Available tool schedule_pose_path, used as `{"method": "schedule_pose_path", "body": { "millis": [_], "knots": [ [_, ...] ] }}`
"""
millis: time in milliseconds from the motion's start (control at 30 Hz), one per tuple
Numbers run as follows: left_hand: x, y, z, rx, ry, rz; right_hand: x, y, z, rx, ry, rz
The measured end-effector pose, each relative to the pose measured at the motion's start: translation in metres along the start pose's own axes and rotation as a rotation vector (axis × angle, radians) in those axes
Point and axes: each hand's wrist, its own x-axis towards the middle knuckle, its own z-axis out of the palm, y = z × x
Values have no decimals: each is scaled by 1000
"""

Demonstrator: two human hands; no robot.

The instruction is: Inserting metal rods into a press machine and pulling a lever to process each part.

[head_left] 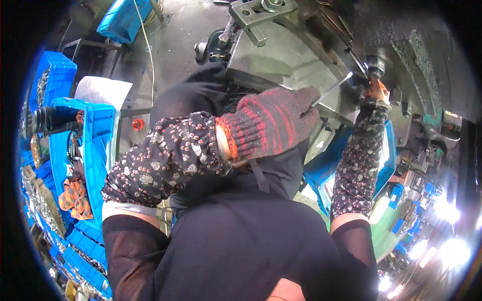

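My left hand (276,123), in a dark grey and red knitted glove, is closed on a slim metal rod (334,88). The rod points up and to the right, toward the machine, and its tip looks bright. Farther right, my right hand (377,91) is up against the machine, just below a round metal knob (375,65). Its fingers look bent and closed, but they are small and partly hidden, so what they hold does not show. Flat metal of the machine table (281,55) lies beyond the left hand.
A metal bracket with a bolt (263,12) juts in at the top. Below my right forearm stands a blue bin (386,155). Blue crates (98,135) line the left side, one with an orange checked cloth (75,199) at it. A pale cord (146,47) hangs at upper left.
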Motion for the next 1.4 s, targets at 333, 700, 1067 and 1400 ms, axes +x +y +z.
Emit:
{"method": "schedule_pose_path", "body": {
  "millis": [333,700,1067,1400],
  "knots": [
    [-1,3,-5,8,-4,-43,-58,-28,27,165,90,96],
    [0,-9,9,163,119,141,-37,1,28,-27,210,-533],
    [-4,-17,8,292,197,247,-16,21,16,-34,109,-733],
    [-3,-7,11,286,98,95,29,17,-7,-15,-23,-68]
  ]
}}
